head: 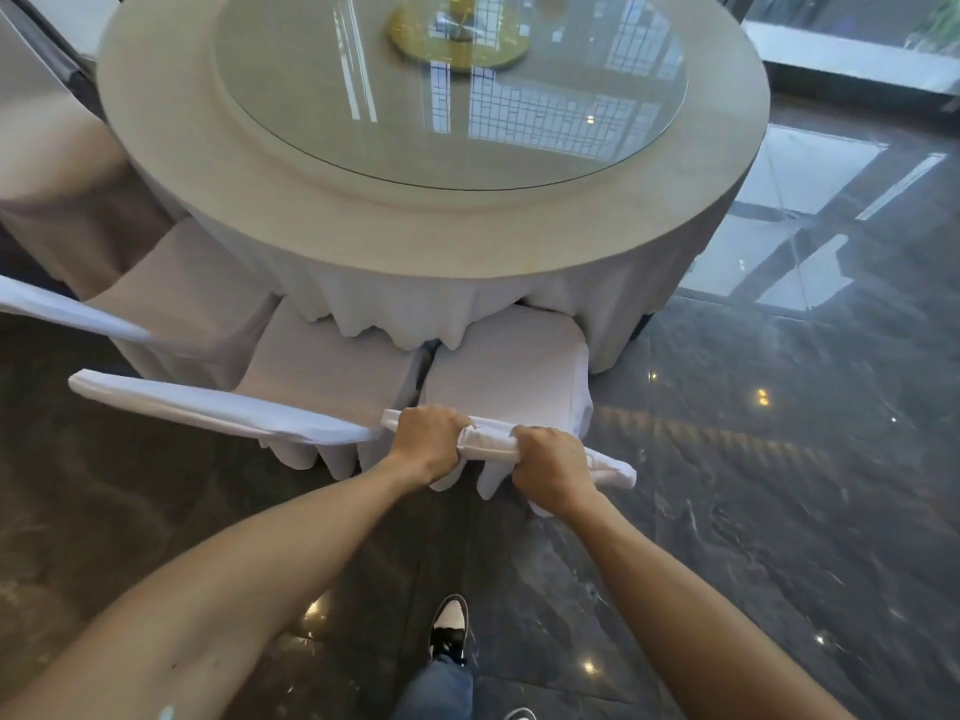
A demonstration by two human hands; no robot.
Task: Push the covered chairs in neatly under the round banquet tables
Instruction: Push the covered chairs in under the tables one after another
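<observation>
Left grip (pixel 426 441) and right grip (pixel 548 462) clasping covered chair (pixel 506 376) top, seat under table (pixel 431 220)

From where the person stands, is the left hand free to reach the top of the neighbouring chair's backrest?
Probably yes. The neighbouring chair's backrest ends right beside the left hand, with nothing between them. But that hand would first have to let go its grip on the held chair's backrest.
</observation>
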